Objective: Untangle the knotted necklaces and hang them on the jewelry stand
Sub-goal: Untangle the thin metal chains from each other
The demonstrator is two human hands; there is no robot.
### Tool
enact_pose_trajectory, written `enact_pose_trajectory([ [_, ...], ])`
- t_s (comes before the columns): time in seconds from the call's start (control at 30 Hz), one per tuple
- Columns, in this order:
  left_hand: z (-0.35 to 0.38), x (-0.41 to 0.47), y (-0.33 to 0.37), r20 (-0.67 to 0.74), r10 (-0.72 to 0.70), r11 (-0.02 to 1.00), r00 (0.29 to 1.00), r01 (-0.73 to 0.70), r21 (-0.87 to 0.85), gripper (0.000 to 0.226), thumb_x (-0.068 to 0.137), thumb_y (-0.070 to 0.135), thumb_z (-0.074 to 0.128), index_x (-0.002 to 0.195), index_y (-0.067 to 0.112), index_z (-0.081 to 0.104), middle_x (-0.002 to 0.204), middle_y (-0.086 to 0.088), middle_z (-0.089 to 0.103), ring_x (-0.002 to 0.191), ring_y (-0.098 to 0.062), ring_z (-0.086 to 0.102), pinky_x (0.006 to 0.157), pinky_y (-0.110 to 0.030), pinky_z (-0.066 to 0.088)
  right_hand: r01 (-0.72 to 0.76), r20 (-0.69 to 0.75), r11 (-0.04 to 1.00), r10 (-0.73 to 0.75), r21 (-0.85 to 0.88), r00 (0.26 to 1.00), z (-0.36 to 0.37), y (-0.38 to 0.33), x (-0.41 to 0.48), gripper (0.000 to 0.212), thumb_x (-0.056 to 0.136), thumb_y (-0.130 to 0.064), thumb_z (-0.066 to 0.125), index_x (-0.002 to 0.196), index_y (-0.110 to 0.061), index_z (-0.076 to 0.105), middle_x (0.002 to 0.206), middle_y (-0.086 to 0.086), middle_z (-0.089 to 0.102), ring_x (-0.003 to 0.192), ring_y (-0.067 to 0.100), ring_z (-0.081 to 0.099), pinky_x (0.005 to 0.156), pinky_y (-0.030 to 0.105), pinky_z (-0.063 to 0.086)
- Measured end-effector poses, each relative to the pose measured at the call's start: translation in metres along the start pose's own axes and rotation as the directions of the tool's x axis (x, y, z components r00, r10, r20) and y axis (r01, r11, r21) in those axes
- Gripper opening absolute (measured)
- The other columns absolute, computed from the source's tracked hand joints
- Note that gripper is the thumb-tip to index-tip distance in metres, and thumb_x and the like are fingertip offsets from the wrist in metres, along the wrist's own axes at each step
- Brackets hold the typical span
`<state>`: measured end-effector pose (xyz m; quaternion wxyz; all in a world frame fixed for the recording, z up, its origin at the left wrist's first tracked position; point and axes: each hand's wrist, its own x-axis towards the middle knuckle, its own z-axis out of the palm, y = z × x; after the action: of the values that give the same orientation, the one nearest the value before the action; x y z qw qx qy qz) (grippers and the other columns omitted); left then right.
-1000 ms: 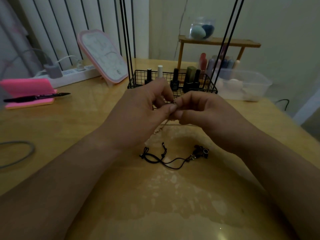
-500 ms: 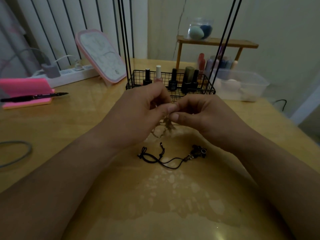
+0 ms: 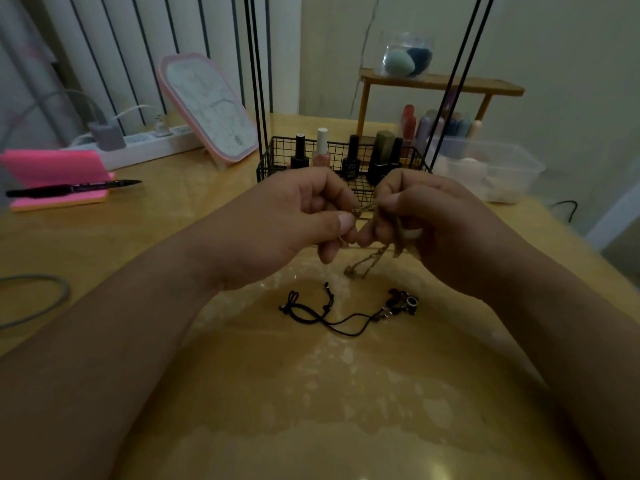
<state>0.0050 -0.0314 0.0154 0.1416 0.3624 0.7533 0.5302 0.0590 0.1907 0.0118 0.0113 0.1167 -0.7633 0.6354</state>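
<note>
Currently both hands are clenched on the gold chain necklace [image 3: 370, 260], left hand [image 3: 280, 230] and right hand [image 3: 450, 230] each pinching it above the table [image 3: 138, 254], at 6 o'clock from the jewelry stand [image 3: 257, 98]. I judge that pulling apart too hard could cinch the knot or snap fine links. Its taut stretch runs 9 to 3 o'clock; the loose tail droops toward 7, near the black cord necklace [image 3: 360, 318], which it might snag
</note>
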Motion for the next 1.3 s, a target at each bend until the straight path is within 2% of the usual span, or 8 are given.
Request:
enact_pose_trajectory([
  [0.1, 0.0012, 0.0008, 0.0001, -0.020, -0.002, 1.000, 1.000, 0.002, -0.002, 0.008, 0.101, 0.007, 0.062, 0.106, 0.012, 0.066, 0.083, -0.001, 0.073, 0.061, -0.008, 0.059, 0.078, -0.034, 0.062, -0.013, -0.003, 1.000, 0.013, 0.017, 1.000, -0.0012, -0.0014, 0.0003, 0.010, 0.086, -0.016, 0.054, 0.089, -0.012, 0.062, 0.068, 0.005, 0.055, 0.073, 0.023, 0.066, 0.066, 0.024, 0.054],
  [0.23, 0.0015, 0.0005, 0.0007, -0.038, 0.005, 1.000, 0.999, -0.004, 0.017, 0.009, 0.102, 0.009, 0.062, 0.107, 0.013, 0.067, 0.086, -0.001, 0.074, 0.064, -0.002, 0.063, 0.072, -0.029, 0.059, 0.012, 0.029, 0.990, -0.008, -0.140, 1.000, -0.0007, 0.0002, -0.0008, 0.013, 0.088, -0.020, 0.064, 0.097, -0.013, 0.069, 0.074, 0.005, 0.063, 0.073, 0.026, 0.066, 0.077, 0.055, 0.053],
  [0.37, 0.0015, 0.0003, 0.0010, -0.053, 0.015, 1.000, 0.998, -0.014, 0.013, 0.008, 0.103, 0.011, 0.060, 0.106, 0.011, 0.068, 0.082, 0.000, 0.071, 0.063, 0.000, 0.062, 0.069, -0.027, 0.057, 0.039, 0.021, 0.976, -0.035, -0.214, 0.999, 0.0025, -0.0016, -0.0018, 0.009, 0.088, -0.027, 0.069, 0.093, -0.019, 0.072, 0.078, 0.011, 0.071, 0.078, 0.041, 0.066, 0.068, 0.040, 0.047],
  [0.5, 0.0008, -0.0003, 0.0012, -0.049, 0.020, 1.000, 0.999, -0.020, -0.002, 0.009, 0.104, 0.010, 0.058, 0.109, 0.010, 0.065, 0.082, -0.003, 0.071, 0.061, -0.005, 0.058, 0.066, -0.031, 0.057, 0.043, 0.013, 0.978, -0.041, -0.203, 0.999, 0.0040, -0.0026, -0.0015, 0.015, 0.091, -0.027, 0.067, 0.095, -0.013, 0.072, 0.080, 0.018, 0.070, 0.072, 0.025, 0.067, 0.062, 0.028, 0.047],
  [0.7, -0.0005, -0.0002, 0.0019, -0.054, 0.030, 1.000, 0.998, -0.029, 0.012, 0.011, 0.104, 0.007, 0.057, 0.112, 0.013, 0.061, 0.087, -0.008, 0.075, 0.055, -0.014, 0.050, 0.064, -0.032, 0.057, 0.039, 0.011, 0.988, -0.038, -0.148, 0.999, 0.0039, -0.0048, -0.0022, 0.012, 0.092, -0.026, 0.062, 0.088, -0.022, 0.072, 0.072, 0.001, 0.067, 0.077, 0.024, 0.069, 0.064, 0.025, 0.049],
  [0.87, 0.0008, -0.0001, 0.0004, -0.087, 0.086, 0.991, 0.993, -0.076, 0.109, 0.010, 0.098, 0.013, 0.066, 0.105, 0.020, 0.066, 0.089, 0.004, 0.070, 0.069, -0.012, 0.066, 0.068, -0.035, 0.064, 0.039, 0.005, 0.987, -0.039, -0.157, 0.999, 0.0028, -0.0074, -0.0029, 0.019, 0.101, -0.020, 0.061, 0.085, -0.022, 0.071, 0.077, 0.009, 0.071, 0.066, 0.009, 0.064, 0.056, 0.020, 0.043],
  [1.1, 0.0037, -0.0007, -0.0005, -0.118, 0.307, 0.900, 0.944, -0.247, 0.360, 0.008, 0.097, 0.020, 0.070, 0.103, 0.025, 0.071, 0.090, 0.014, 0.068, 0.088, -0.006, 0.067, 0.074, -0.014, 0.052, 0.017, 0.016, 0.988, -0.014, -0.155, 1.000, 0.0016, -0.0061, -0.0026, 0.025, 0.097, -0.026, 0.058, 0.077, -0.026, 0.073, 0.070, 0.008, 0.064, 0.070, 0.017, 0.068, 0.054, 0.018, 0.044],
  [1.3, 0.0046, -0.0020, -0.0002, -0.105, 0.370, 0.853, 0.923, -0.293, 0.433, 0.009, 0.097, 0.022, 0.070, 0.105, 0.026, 0.070, 0.090, 0.013, 0.069, 0.085, -0.016, 0.069, 0.070, -0.029, 0.057, -0.026, -0.016, 0.985, 0.023, -0.170, 1.000, 0.0033, -0.0074, -0.0036, 0.025, 0.103, -0.016, 0.053, 0.083, -0.012, 0.067, 0.067, 0.021, 0.058, 0.061, 0.014, 0.064, 0.053, 0.022, 0.041],
])
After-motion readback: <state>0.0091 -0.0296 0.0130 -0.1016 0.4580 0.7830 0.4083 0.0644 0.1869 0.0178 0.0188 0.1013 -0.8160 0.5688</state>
